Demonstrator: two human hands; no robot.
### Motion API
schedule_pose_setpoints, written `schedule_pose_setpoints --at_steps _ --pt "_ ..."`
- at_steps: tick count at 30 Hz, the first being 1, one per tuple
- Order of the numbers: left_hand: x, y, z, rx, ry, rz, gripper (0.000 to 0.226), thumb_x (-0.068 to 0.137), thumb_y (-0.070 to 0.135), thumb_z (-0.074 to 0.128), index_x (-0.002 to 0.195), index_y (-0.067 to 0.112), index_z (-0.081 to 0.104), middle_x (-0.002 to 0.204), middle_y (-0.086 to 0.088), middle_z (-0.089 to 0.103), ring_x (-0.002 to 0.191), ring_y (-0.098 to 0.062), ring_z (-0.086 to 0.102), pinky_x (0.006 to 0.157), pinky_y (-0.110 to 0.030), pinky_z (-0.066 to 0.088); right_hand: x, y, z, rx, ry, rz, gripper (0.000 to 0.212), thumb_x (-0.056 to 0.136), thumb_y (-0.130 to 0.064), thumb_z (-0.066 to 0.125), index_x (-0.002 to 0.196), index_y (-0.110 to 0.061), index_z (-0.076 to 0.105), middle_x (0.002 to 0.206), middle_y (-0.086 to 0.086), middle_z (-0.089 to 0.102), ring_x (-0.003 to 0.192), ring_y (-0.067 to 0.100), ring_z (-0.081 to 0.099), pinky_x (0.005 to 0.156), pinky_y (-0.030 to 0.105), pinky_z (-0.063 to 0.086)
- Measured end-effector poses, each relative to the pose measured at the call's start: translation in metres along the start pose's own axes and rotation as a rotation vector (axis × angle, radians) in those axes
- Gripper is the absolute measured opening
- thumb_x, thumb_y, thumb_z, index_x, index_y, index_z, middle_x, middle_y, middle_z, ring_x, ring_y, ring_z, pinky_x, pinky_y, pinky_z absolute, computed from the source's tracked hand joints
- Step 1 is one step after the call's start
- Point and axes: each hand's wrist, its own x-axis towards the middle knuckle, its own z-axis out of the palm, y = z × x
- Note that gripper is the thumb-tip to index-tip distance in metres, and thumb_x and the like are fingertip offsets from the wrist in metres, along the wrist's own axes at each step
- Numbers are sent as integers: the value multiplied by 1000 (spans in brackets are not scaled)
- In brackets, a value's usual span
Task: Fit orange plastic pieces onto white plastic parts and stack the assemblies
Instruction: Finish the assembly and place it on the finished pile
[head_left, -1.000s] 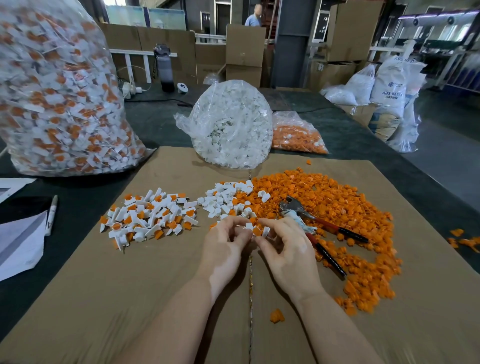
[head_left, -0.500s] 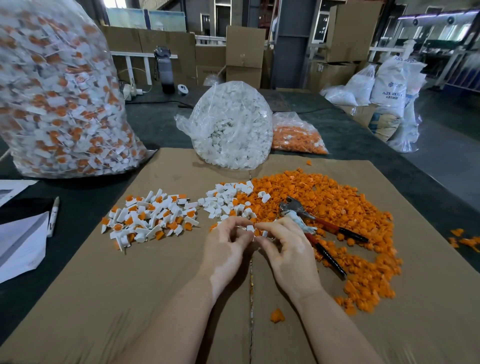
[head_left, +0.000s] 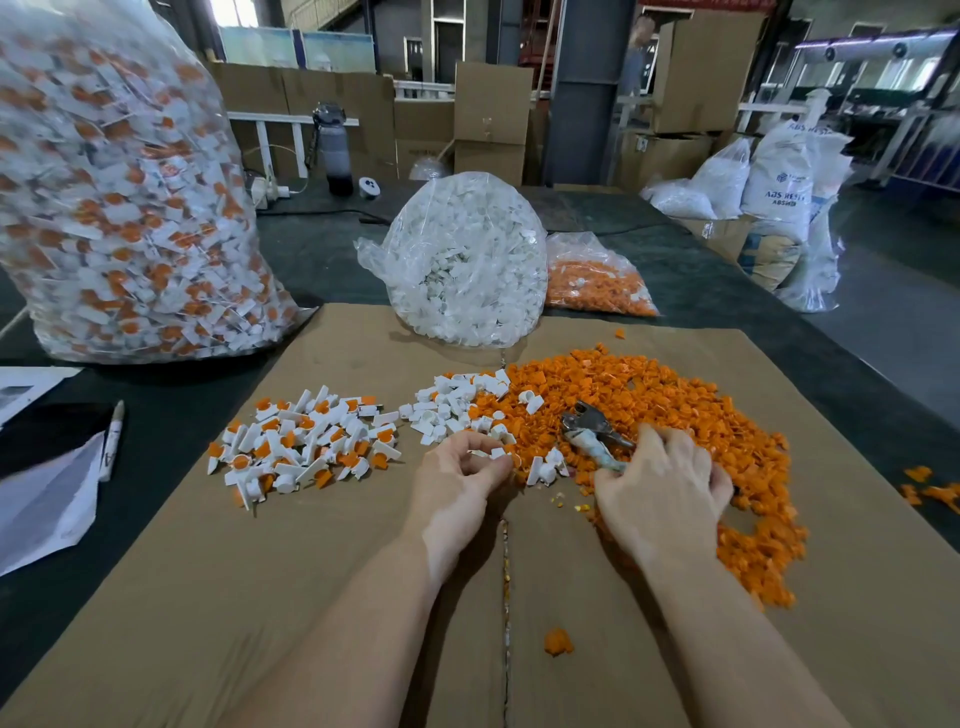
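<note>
L hand (head_left: 462, 470) pinches a white part (head_left: 497, 452) at fingertips; R hand (head_left: 662, 486), fingers curled down onto orange pieces (head_left: 649, 400) just right of it, contents can't tell; finished pile (head_left: 306, 441) left of grip; white loose parts (head_left: 452, 402) just beyond

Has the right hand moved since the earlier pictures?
Yes. The right hand went rightward, away from the left hand, onto the pliers lying on the orange pile.

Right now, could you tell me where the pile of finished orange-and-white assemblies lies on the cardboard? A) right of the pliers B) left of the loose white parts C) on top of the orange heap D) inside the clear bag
B: the finished assemblies lie on the cardboard to the left of the loose white parts.
</note>
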Motion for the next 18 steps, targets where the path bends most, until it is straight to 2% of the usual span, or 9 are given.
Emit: schedule_pose_setpoints --at_steps 2,4,7,9,12,14,18 --pt "1 0 1 3 2 -11 8 87 16 64 94 18 61 76 -11 68 70 -16 65 73 -35 52 10 6 -6 -80 -172 69 50 87 -37 47 132 -17 40 143 8 33 134 26 25 112 51 7" --pt "1 1 2 -7 7 -19 7 87 15 65 92 18 61 72 -8 67 69 -17 64 72 -35 52 16 8 -9 -132 -295 84 49 87 -39 46 130 -18 40 144 10 29 136 28 21 112 54 3" --pt "2 1 3 -31 20 -48 9 86 15 66 93 17 62 74 -9 67 68 -16 65 65 -29 51 21 10 -11 -222 -290 29 49 86 -48 50 124 -19 44 139 10 34 132 29 27 112 52 8" --pt "4 1 3 -72 26 -77 12 85 13 67 96 15 62 77 -11 68 67 -13 65 57 -21 49 21 10 -13 -239 -244 -19 49 85 -52 50 120 -18 44 132 9 41 127 28 34 109 46 19" --pt "5 3 3 -188 21 -124 14 85 6 65 99 9 62 73 -8 67 58 -5 62 52 -15 48 18 7 -21 -149 -167 -90 39 87 -48 51 107 -16 44 117 6 53 111 25 48 92 36 38" --pt "6 5 2 -275 19 -148 15 86 4 64 100 5 61 72 -8 67 54 -5 60 51 -15 48 13 1 -28 -73 -152 -145 32 89 -47 49 99 -17 42 105 4 55 97 23 51 77 33 41" --pt "7 9 0 -354 46 -174 18 86 3 63 103 1 60 64 -4 65 51 -7 55 52 -15 49 5 -13 -38 113 -341 -226 33 92 -49 43 95 -17 52 89 2 55 81 22 54 63 31 40"
